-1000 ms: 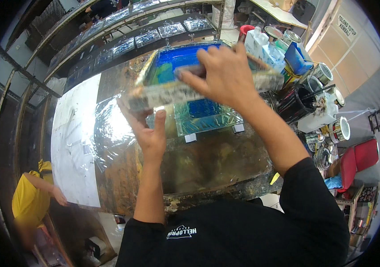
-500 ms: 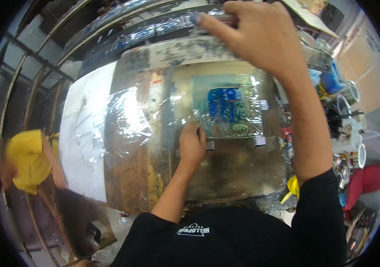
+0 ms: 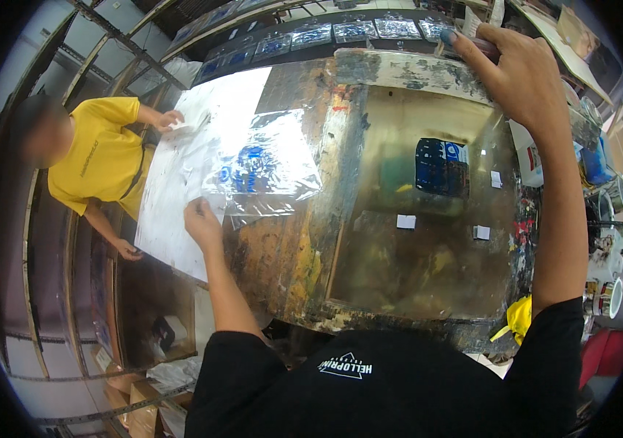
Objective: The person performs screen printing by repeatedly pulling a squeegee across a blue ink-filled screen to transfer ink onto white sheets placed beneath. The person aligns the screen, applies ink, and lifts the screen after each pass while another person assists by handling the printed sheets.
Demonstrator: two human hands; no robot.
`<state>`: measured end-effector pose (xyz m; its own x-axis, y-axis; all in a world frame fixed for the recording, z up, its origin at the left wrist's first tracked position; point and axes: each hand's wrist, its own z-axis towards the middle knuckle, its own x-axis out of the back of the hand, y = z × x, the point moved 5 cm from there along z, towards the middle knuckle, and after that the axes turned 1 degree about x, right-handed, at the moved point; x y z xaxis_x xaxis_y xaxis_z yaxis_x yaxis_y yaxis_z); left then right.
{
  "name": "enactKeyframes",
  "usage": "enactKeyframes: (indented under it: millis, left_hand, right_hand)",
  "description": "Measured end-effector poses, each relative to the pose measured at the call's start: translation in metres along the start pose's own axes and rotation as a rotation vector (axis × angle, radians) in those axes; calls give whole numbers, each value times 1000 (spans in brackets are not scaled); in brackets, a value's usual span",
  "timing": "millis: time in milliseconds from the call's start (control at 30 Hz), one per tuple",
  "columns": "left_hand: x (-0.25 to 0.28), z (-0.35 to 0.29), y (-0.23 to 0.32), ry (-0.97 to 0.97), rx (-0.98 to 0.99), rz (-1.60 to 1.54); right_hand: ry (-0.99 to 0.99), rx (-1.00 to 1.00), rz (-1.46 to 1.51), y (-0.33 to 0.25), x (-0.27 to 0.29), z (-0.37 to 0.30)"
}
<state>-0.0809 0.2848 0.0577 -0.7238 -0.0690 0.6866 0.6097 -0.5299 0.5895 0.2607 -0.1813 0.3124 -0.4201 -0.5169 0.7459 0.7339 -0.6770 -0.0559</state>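
Note:
A clear plastic bag [image 3: 289, 168] with blue print lies across the white sheet and the stained wood on the left of the worktable. My left hand [image 3: 205, 226] is closed, its fingers pinching the bag's near left edge. Farther right, my right hand [image 3: 527, 77] is raised over the far right corner of the printing frame [image 3: 402, 71], closed around a reddish-brown bar [image 3: 486, 50] mostly hidden by the fingers. Blue colour stains its thumb tip. Between the arms, a dark blue printed patch [image 3: 443, 168] shows within the frame's smoky pane, with small white tabs [image 3: 406, 221] around it.
A co-worker in a yellow shirt [image 3: 103, 153] stands left of the white sheet [image 3: 180, 190], one hand over it. Several printed bags [image 3: 311, 36] line a dark rack behind. Paint tins [image 3: 610, 255] crowd the right side; a yellow cloth [image 3: 519, 317] hangs at the near right corner.
My left hand has carried the plastic bag leftward from the printed patch onto the white sheet. My right hand stays raised and closed. The view has shifted left, and the co-worker's hand now reaches over the sheet.

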Motion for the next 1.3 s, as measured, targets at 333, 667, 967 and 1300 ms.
enactKeyframes:
  millis: [333,667,967,1300]
  left_hand:
    - [-107,-135,161,-708,-626,469]
    - [-170,-293,337,-942,-1131,-85]
    - [-162,-331,354,-894,-1208,-128]
    - [-115,-216,323,-867,-283,-653]
  right_hand:
    - [-75,7,-89,-4,-4,-8]
    - [-324,-119,51,-2,17,7]
    - [-69,36,-17,1,1,10]
    - [-8,24,42,-6,16,5]
